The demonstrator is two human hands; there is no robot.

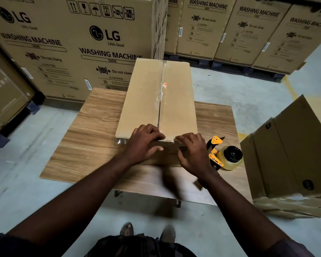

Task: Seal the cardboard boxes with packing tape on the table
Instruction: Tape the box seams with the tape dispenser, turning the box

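Pressing on the near top edge of the box [146, 101], the left hand [145, 143] and right hand [195, 151] are lying side by side, fingers bent over it and gripping nothing. Tape [160, 97] is already running along the seam beyond them, and the dispenser [224, 156] is resting on the surface [85, 145] just right of the right hand. This box seems nearly sealed.

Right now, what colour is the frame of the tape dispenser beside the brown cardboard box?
Orange-yellow: the tape dispenser frame shows best in the head view.
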